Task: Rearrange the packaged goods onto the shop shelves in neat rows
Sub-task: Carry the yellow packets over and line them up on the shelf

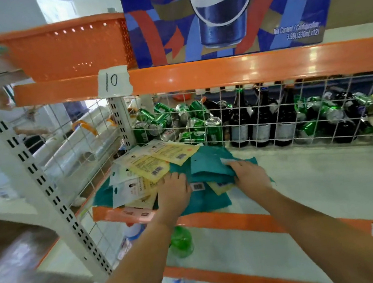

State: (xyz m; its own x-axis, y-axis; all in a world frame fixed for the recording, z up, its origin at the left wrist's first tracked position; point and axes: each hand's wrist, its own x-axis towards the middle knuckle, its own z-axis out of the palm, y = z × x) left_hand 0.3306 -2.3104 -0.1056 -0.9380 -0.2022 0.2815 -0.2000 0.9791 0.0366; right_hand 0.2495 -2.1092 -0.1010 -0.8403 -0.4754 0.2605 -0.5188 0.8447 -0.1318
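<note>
A loose heap of flat packets lies at the left end of the white shelf (321, 181). Teal packets (206, 162) overlap yellow packets (158, 158) and white packets (124, 188) printed with barcodes. My left hand (174, 192) rests on the heap's middle, fingers lying on a yellow and a teal packet. My right hand (249, 173) grips the edge of a teal packet on the heap's right side. A pink packet (136, 214) hangs over the shelf's orange front lip.
A wire mesh back panel (262, 114) separates the shelf from green cans (192, 121) and dark bottles (260, 117) behind. Above sit an orange basket (68, 50) and a blue cola carton (221, 11). Bottles stand on lower shelves. People stand at far left.
</note>
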